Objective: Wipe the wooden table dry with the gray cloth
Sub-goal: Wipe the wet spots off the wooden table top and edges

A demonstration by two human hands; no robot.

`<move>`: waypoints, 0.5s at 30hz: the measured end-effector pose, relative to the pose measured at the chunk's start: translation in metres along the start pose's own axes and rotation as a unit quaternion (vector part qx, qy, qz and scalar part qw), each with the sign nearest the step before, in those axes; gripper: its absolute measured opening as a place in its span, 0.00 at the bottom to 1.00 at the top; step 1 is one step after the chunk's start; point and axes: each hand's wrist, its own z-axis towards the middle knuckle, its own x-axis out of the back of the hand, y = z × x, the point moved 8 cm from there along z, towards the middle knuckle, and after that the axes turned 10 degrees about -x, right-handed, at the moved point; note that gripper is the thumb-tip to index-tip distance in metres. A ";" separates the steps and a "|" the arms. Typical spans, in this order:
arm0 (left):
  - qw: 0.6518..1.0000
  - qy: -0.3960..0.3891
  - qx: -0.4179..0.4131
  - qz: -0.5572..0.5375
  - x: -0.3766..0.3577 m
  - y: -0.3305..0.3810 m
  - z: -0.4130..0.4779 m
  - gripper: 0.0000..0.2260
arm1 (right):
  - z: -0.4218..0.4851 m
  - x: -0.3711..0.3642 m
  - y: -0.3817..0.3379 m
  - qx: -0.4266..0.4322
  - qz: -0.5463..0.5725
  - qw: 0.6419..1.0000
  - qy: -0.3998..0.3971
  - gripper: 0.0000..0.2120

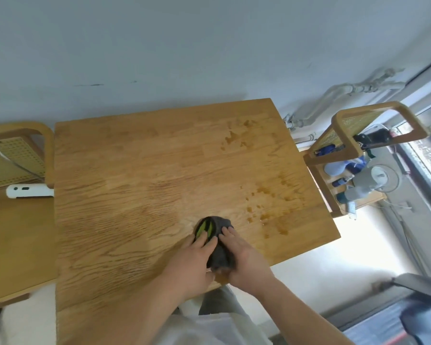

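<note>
Your left hand (192, 260) and right hand (241, 257) both press flat, fingers spread, on the bunched gray cloth (215, 241) at the near edge of the wooden table (135, 170), neither clamping it. Left of you the wood looks streaked and mostly dull; push back over it and you may drag moisture there. To the right, wet patches (269, 197) sit near the right edge, more at the far right (237, 138). Balled this small, the cloth may smear them or push water off the edge.
</note>
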 end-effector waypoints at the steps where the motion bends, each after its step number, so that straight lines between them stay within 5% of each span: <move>1: 1.000 -0.012 0.008 0.011 -0.004 0.001 0.004 0.40 | -0.003 0.009 0.008 -0.011 0.009 1.000 0.001 0.41; 8: 0.992 0.014 0.113 0.050 -0.020 0.010 0.028 0.39 | -0.006 0.082 0.090 -0.152 0.106 0.979 0.081 0.21; 15: 0.965 0.085 0.241 0.061 -0.029 0.029 0.059 0.35 | 0.015 0.161 0.206 -0.244 0.081 0.947 0.194 0.32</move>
